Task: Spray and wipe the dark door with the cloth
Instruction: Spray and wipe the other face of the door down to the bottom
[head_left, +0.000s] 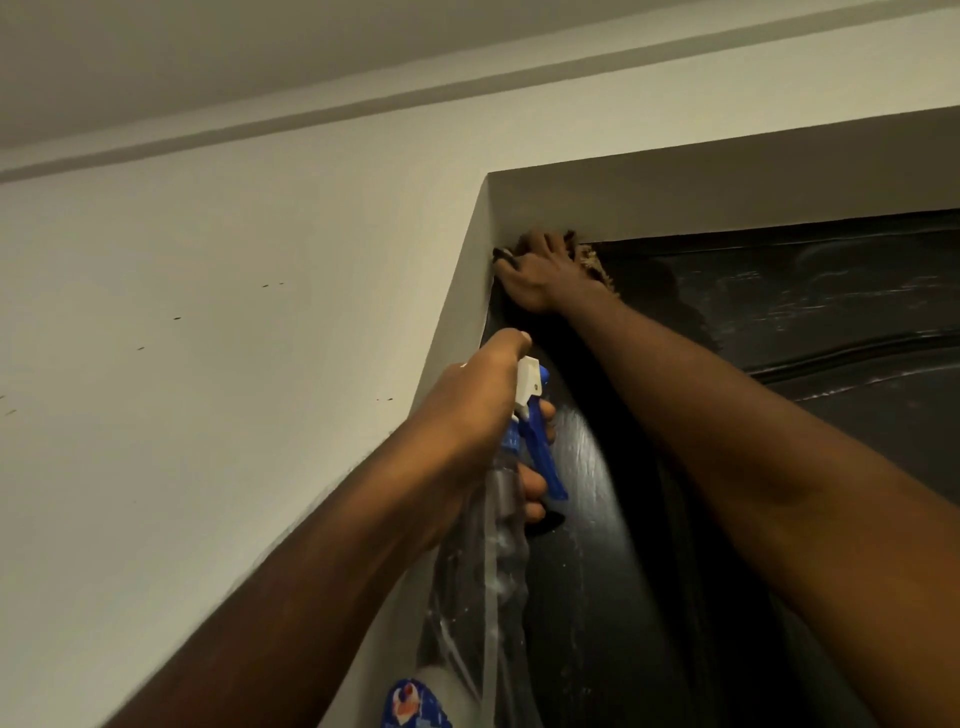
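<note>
One clear spray bottle (500, 566) with a blue-and-white trigger, droplets clinging inside and its fill level unclear, was gripped in the left hand (480, 415), fingers curled round its neck, just beside the dark door (831, 312). The right hand (540, 278), fingers spread, pressed a tan cloth (592, 260) into the door's top left corner. Smears streaked the panel, set within a pale wall (208, 312) under the ceiling (208, 52).
</note>
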